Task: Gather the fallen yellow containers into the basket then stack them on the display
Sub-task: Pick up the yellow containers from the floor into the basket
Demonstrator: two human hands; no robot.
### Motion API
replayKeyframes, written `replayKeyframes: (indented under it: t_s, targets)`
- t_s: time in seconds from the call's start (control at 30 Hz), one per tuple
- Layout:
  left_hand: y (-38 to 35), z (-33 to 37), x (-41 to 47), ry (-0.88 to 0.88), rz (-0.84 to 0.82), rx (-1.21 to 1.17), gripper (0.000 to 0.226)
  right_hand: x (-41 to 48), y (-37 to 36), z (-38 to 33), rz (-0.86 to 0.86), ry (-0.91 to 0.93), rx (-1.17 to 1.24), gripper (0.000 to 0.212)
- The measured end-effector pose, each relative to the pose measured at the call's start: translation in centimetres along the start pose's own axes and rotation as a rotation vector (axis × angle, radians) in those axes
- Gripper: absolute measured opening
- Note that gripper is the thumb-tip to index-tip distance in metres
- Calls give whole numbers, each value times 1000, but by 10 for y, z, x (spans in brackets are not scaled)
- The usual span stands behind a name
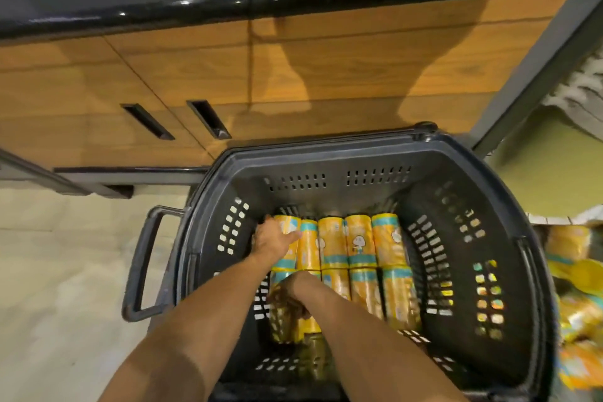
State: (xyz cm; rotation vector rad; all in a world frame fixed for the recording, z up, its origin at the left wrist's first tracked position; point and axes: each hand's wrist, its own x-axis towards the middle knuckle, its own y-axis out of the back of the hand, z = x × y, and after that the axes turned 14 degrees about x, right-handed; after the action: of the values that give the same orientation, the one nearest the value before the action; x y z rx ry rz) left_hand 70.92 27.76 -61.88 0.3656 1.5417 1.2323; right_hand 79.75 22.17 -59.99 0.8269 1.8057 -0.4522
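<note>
Snoopy-printed yellow containers (357, 243), no legible text

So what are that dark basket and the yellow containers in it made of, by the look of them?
The basket looks like moulded dark grey plastic, matte, judging by its punched vent slots and rounded rim. The yellow containers seem wrapped in glossy printed film or foil, since light glints off them; what lies beneath the wrap is not visible.

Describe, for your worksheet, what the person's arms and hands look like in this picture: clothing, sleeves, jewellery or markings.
Both forearms are bare all the way down: no sleeves, cuffs or gloves show. The left hand and the right hand are uncovered, and no watch, bracelet or ring can be made out on either. No tattoos or other markings are visible. The right hand is blurred, so fine detail there cannot be told.
</note>
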Motion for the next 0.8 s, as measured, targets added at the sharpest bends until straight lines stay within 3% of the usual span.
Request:
replayKeyframes:
  t_s: [0.07, 0.13, 0.2, 0.27, 0.3, 0.37, 0.43, 0.5, 0.63, 0.7, 0.8]
  targets:
    - [-8, -2, 6, 53, -26, -78, 83, 7, -2, 4, -32, -84, 107, 60]
    - [-14, -1, 11, 89, -43, -126, 79, 15, -3, 4, 53, -63, 223, 52]
    - [-18, 2, 14, 114, -52, -126, 75, 24, -8, 12, 49, 29, 108, 64]
    - [-20, 6, 14, 120, -53, -115, 75, 20, -11, 16, -79, 200, -295, 75]
    - [-21, 7, 15, 121, -59, -111, 76, 20, -10, 16, -88, 226, -297, 76]
    - [-26, 3, 18, 136, -91, -124, 80, 24, -8, 20, 8, 132, 123, 65]
    - [-35, -8, 18, 169, -168, -155, 85, 29, 2, 20, 39, 93, 222, 47]
    - [-46, -21, 15, 189, -217, -182, 90, 28, 4, 26, 34, 112, 104, 40]
    - [-52, -30, 24, 182, -280, -309, 101, 43, 2, 41, 220, 149, -78, 39]
    - [-53, -28, 27, 168, -313, -443, 94, 53, -1, 46, 237, 149, -173, 41]
    - [-56, -20, 20, 173, -344, -526, 76, 47, 4, 51, 247, 88, -190, 62]
